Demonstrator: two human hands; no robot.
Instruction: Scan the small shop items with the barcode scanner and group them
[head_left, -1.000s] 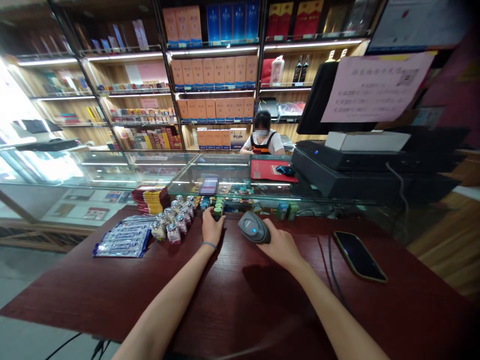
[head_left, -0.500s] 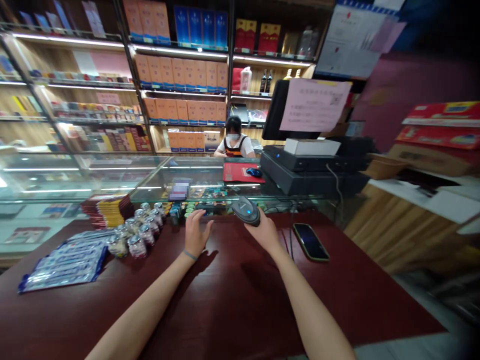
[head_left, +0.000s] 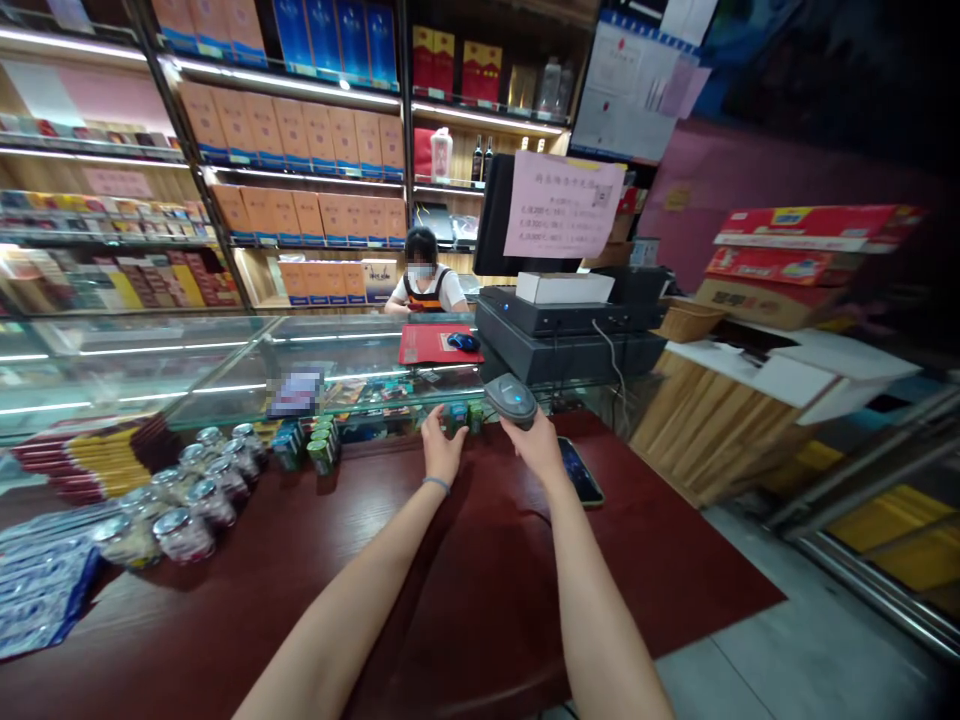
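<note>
My right hand (head_left: 536,450) is wrapped round the handle of a dark grey barcode scanner (head_left: 511,398), which has a small blue light lit on top. The scanner is held above the brown counter. To its left, my left hand (head_left: 442,450) hovers low with thumb and fingers apart. Just beyond those fingertips stand a few small green and blue containers (head_left: 475,415), partly hidden by the hand and the scanner. A phone (head_left: 581,472) lies on the counter just right of my right hand, partly covered by it.
Small green tins (head_left: 322,448), lidded glass jars (head_left: 184,535) and blue-white packets (head_left: 45,580) stand or lie on the left. A glass display case (head_left: 360,350) borders the counter's far side. A monitor (head_left: 495,215) stands behind. Beyond the case sits another person (head_left: 426,285).
The view has turned right, so the shelves and goods shift left. My left hand has moved right, away from the green tins and closer to the scanner. My right hand keeps hold of the scanner.
</note>
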